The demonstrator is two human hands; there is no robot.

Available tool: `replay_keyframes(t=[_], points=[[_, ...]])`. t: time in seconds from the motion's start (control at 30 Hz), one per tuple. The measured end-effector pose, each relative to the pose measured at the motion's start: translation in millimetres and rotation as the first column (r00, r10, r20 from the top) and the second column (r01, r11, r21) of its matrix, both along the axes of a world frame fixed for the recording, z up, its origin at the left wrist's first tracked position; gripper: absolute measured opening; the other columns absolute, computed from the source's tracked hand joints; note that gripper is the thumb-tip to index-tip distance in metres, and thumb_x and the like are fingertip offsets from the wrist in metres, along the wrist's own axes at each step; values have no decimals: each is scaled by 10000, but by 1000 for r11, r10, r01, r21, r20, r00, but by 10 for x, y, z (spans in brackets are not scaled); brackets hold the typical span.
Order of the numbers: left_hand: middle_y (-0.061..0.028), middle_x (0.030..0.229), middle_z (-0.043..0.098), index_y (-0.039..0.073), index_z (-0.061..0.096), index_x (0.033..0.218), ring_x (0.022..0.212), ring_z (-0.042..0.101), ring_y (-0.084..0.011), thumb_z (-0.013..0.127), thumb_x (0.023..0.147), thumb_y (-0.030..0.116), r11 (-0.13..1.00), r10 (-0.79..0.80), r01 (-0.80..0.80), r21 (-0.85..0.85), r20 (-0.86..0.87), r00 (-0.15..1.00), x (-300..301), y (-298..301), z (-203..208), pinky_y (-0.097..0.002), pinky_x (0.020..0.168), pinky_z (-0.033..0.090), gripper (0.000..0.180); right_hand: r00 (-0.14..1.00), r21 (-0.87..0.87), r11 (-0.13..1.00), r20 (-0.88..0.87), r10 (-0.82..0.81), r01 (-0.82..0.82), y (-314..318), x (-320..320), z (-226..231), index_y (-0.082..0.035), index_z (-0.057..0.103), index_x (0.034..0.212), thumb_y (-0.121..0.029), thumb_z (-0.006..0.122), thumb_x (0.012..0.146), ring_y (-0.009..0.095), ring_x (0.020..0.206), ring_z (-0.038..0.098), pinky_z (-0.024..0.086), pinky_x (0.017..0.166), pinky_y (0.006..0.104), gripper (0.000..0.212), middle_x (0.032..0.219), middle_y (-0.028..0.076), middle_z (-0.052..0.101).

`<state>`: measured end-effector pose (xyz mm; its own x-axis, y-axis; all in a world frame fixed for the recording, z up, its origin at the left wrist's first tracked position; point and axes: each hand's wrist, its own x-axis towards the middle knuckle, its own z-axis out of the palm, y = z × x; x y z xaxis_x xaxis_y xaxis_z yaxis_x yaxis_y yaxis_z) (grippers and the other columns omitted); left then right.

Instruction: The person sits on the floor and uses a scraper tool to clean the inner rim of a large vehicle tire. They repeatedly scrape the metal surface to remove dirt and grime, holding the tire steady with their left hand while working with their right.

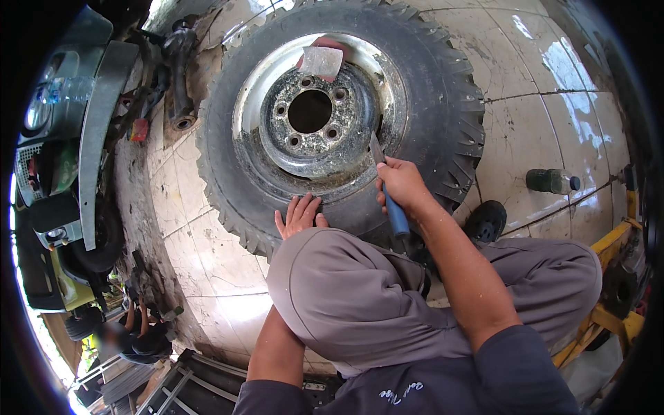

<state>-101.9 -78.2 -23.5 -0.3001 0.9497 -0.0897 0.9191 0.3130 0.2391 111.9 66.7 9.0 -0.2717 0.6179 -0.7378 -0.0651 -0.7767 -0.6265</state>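
A large knobby tyre [443, 90] lies flat on the floor in front of me, its steel wheel rim [250, 104] worn, with patches of flaked paint and rust. My right hand [403, 185] is closed round a blue-handled knife [394, 213]. The pointed metal blade reaches the rim's inner edge on the right, near a slot. My left hand [301, 213] rests with fingers spread on the tyre's near side, by the rim's lip; my knee partly covers it. A folded piece of sandpaper [323, 61], pale grey with a reddish-brown side, lies on the rim's far part.
A capped bottle [552, 181] of dark liquid lies on the tiles at right, near a yellow metal frame [612, 245]. Metal vehicle parts [181, 76] lie far left beside a dismantled vehicle [69, 138]. Another person [142, 339] is at lower left. A black shoe [485, 221] sits close to the tyre.
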Motion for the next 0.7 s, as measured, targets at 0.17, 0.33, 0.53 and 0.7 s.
replay_keyframes(t=[0.17,0.33,0.53,0.7], points=[[17,1453,591,244,691,1296,1447,436,-223,575,873,265,1000,-18,18,9,34,999,74,58,37,-651,1216,110,438,999,-8,999,10,-41,41,108,22,-36,7,576,1037,-178,492,1030,185,481,576,496,425,388,203,710,71,576],[14,1453,591,240,693,1295,1446,437,-229,573,877,264,1000,8,-8,0,18,1000,21,10,19,-649,1218,104,435,999,36,999,33,22,-23,-47,-47,104,5,575,1006,-178,496,1028,192,475,577,491,422,393,201,681,68,567],[29,1537,503,255,603,1386,1502,347,-203,551,933,268,990,-11,14,-139,18,1000,58,90,114,-629,1226,93,456,999,-3,999,7,-50,50,69,-38,-76,-52,566,1132,-233,518,1038,166,494,560,483,421,377,210,746,38,567],[35,1541,497,260,596,1391,1504,342,-196,555,935,271,988,2,1,-157,18,1000,104,114,132,-631,1227,88,459,998,11,998,-17,-60,60,165,-21,-95,-48,560,1104,-235,523,1036,169,500,563,481,421,379,202,742,39,562]])
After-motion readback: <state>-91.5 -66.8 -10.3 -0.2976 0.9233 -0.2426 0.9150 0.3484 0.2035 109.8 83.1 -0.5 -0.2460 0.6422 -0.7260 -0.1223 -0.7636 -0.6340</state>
